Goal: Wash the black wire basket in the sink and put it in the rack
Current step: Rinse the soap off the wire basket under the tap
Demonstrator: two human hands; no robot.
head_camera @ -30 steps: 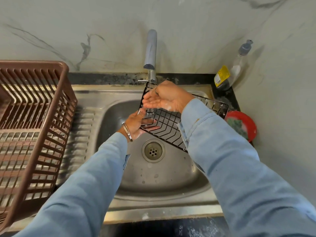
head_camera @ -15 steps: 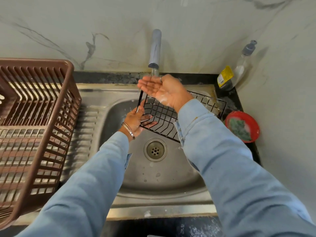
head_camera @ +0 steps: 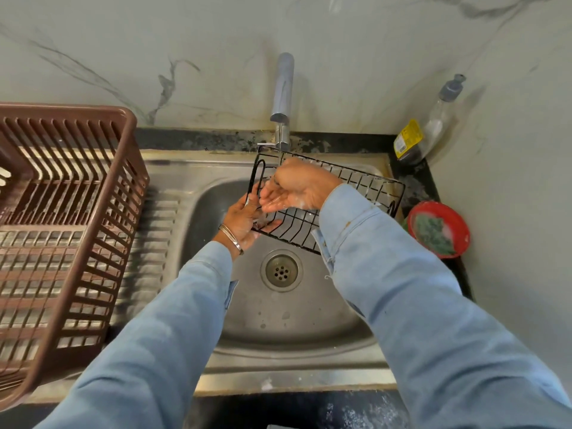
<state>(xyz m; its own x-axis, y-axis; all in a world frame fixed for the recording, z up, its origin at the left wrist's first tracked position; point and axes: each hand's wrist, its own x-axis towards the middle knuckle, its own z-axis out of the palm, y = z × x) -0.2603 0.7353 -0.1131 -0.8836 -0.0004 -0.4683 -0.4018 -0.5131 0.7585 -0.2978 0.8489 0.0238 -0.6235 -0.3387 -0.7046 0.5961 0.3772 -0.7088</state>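
Note:
The black wire basket (head_camera: pixel 368 185) hangs tilted over the steel sink (head_camera: pixel 288 317), just under the tap (head_camera: pixel 282 97), where a thin stream of water runs. My left hand (head_camera: pixel 244 218) grips the basket's left end, thumb under its lower edge. My right hand (head_camera: pixel 297 188) is soapy and lies across the basket's left half with fingers straight and palm turned up, under the water. The brown plastic rack (head_camera: pixel 62 218) stands on the drainboard to the left.
A clear soap bottle (head_camera: pixel 427 131) with a yellow label stands in the back right corner. A red bowl (head_camera: pixel 439 229) with a green scrubber sits right of the sink. The marble wall rises close behind the tap.
My right hand rose to the tap with its palm up, then dropped back onto the basket. The basket shifted slightly in my left hand.

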